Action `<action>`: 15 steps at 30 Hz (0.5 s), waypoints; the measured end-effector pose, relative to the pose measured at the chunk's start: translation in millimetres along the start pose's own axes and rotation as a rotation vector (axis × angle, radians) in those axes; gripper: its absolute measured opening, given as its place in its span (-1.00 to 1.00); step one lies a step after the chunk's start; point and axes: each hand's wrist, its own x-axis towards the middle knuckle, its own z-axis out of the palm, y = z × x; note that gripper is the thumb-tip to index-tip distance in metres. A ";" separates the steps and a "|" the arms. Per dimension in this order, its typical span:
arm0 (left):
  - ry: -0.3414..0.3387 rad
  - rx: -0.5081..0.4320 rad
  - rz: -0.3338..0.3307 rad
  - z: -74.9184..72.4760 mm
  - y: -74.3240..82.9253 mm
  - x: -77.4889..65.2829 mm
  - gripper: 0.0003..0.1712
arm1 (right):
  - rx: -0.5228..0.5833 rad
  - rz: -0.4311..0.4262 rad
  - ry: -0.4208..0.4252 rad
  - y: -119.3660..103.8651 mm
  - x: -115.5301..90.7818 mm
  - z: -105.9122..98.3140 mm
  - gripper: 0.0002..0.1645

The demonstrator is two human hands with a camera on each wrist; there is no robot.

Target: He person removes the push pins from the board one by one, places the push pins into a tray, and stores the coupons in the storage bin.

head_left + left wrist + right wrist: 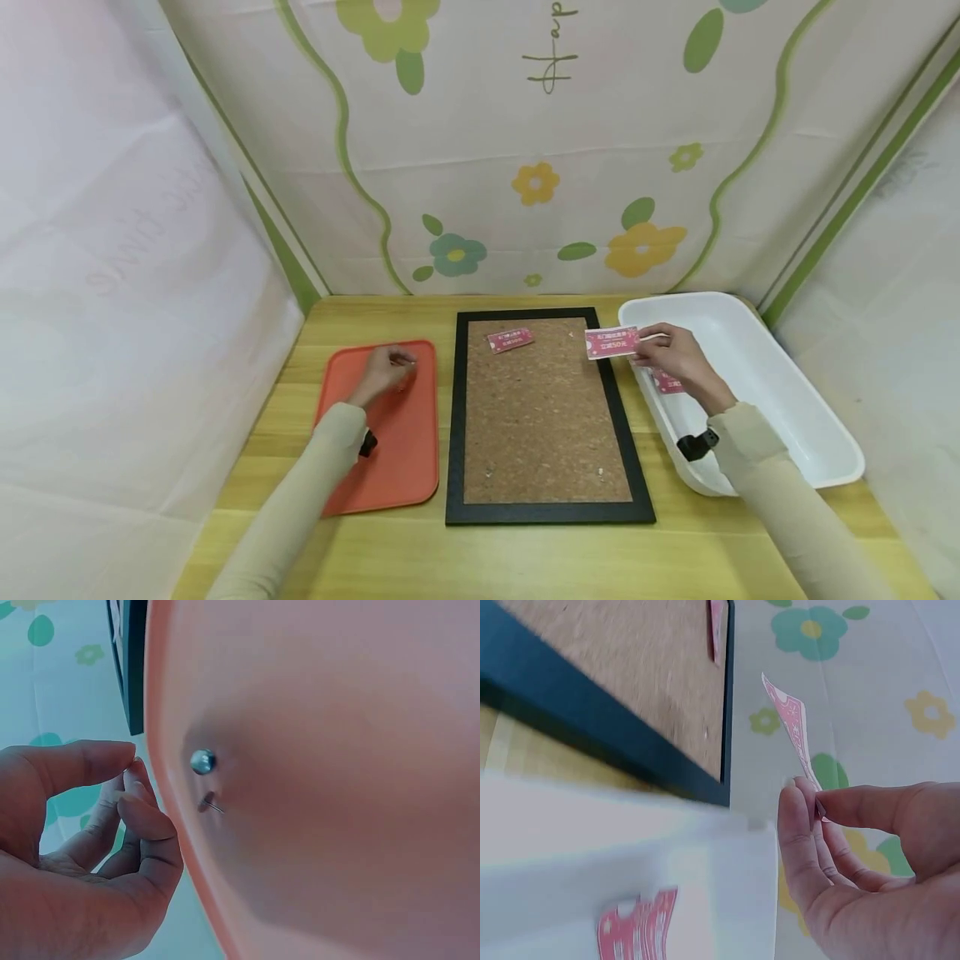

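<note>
- Pale sleeves (791, 504) lie nearest the camera, one reaching out along each side of the corkboard (543, 417).
- Thumb and fingers of my right hand (675, 354) pinch a pink card (611, 342) by its right end.
- That held card juts leftward from my fingers, its long side running roughly across, above the board's upper right edge.
- My right hand is the nearer to that corner; my left hand (382, 372) is well apart, over the red tray (397, 467).
- My left fingertips come together narrowly; I cannot tell whether anything sits between them. A round-headed pin (202, 761) and another pin (211, 803) lie just beside them in the tray.
- One tilted card (511, 339) lies at the board's upper left; another card (667, 381) is in the white tub (757, 358).
</note>
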 end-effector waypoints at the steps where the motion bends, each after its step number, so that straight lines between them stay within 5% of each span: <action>1: 0.007 0.015 -0.006 0.3 -1.1 0.3 -0.77 | -0.018 0.006 0.005 2.0 -0.8 -3.6 -0.46; 15: -0.015 0.076 0.020 -3.0 -5.7 -3.2 -0.78 | -0.129 0.063 0.030 31.1 -11.5 -50.9 -0.39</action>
